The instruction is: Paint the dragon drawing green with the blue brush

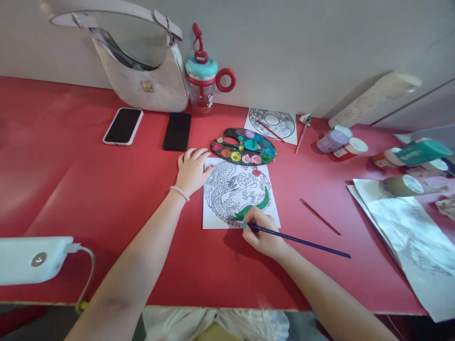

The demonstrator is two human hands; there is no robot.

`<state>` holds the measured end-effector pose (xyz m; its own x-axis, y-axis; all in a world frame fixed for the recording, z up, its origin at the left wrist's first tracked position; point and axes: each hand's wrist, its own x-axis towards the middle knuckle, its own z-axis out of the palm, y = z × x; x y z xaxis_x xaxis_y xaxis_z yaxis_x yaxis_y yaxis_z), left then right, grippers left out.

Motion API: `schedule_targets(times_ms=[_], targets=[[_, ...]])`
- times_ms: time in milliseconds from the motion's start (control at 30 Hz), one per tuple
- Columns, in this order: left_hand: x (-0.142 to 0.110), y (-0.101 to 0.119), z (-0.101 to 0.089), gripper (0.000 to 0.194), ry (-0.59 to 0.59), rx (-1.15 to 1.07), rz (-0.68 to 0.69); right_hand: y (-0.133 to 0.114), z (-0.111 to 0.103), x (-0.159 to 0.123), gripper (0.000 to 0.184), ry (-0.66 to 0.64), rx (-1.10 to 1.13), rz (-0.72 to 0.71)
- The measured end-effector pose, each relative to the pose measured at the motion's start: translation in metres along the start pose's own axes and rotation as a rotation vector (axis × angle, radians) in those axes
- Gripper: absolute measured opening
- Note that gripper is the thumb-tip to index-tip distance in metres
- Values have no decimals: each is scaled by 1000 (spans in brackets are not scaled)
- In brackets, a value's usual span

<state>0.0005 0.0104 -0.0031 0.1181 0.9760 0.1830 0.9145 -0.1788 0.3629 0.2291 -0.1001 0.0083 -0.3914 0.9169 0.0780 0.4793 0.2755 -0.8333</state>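
Observation:
A sheet with a printed dragon drawing [227,189] lies on the red table [88,199]. A green painted band curves across its lower right, and a small red patch shows near the top right. Pinched in my right hand [262,229] is a long dark blue paintbrush [305,242], its tip at the lower edge of the green. My left hand [193,169] rests flat with fingers spread at the sheet's upper left. Just beyond the sheet sits a black paint palette [234,134] with several colours in its wells.
At the back stand a white handbag [149,92] and a donut-lidded cup [202,78]. Two phones, one a white-cased phone [123,126], lie before them. To the right are paint bottles [334,138], a thin red brush [320,216] and loose papers [415,237]. A white device [31,260] is at left.

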Motion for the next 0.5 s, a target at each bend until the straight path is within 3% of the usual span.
schedule_targets(times_ms=[500], targets=[[0, 0, 0, 39, -6, 7, -2, -1, 1, 0, 17, -22, 15, 19]])
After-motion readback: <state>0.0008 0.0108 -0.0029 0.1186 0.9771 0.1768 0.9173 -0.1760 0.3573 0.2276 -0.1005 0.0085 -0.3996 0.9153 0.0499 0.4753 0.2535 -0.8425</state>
